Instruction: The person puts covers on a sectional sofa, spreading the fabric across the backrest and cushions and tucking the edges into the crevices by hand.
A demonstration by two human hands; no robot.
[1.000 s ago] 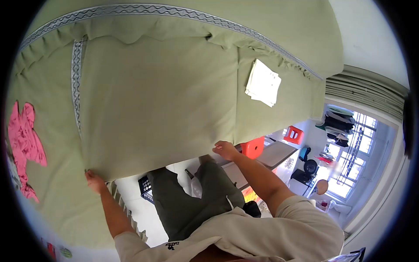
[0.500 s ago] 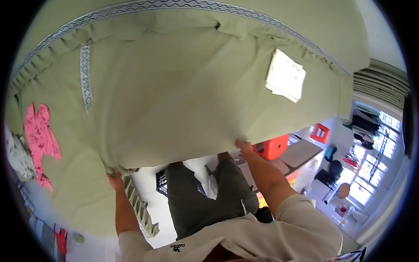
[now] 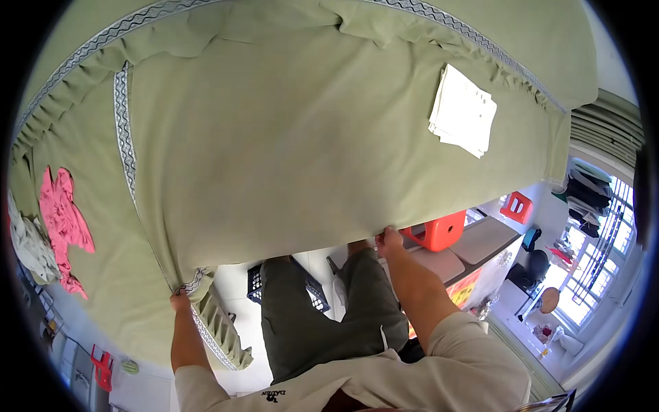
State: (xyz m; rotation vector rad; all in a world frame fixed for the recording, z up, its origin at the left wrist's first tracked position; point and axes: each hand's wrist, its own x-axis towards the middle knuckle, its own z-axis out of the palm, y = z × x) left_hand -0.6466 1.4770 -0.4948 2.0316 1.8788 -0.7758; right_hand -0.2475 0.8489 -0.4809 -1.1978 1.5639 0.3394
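Note:
A large green cloth (image 3: 274, 151) with a patterned grey-white trim (image 3: 123, 130) spreads across the view. My left hand (image 3: 180, 300) is closed on its near edge at the lower left, where the trim meets a gathered ruffle (image 3: 220, 329) that hangs down. My right hand (image 3: 389, 240) pinches the near edge right of centre, beside a red stool. White papers (image 3: 463, 110) lie on the cloth at the upper right. Pink clothing (image 3: 63, 220) rests on its left part.
Pale clothing (image 3: 33, 247) lies at the far left. Beyond the near edge are a dark crate (image 3: 312, 288), a red stool (image 3: 443, 232) and brown-topped furniture (image 3: 480, 240). Another red stool (image 3: 517, 207) stands farther right, near a window (image 3: 590, 275). A red object (image 3: 101, 369) is at the lower left.
The view has shifted, so the papers and stools appear farther right. My left hand has drawn the trimmed edge, and the trim strip now shows down to it. Both hands remain at the near edge.

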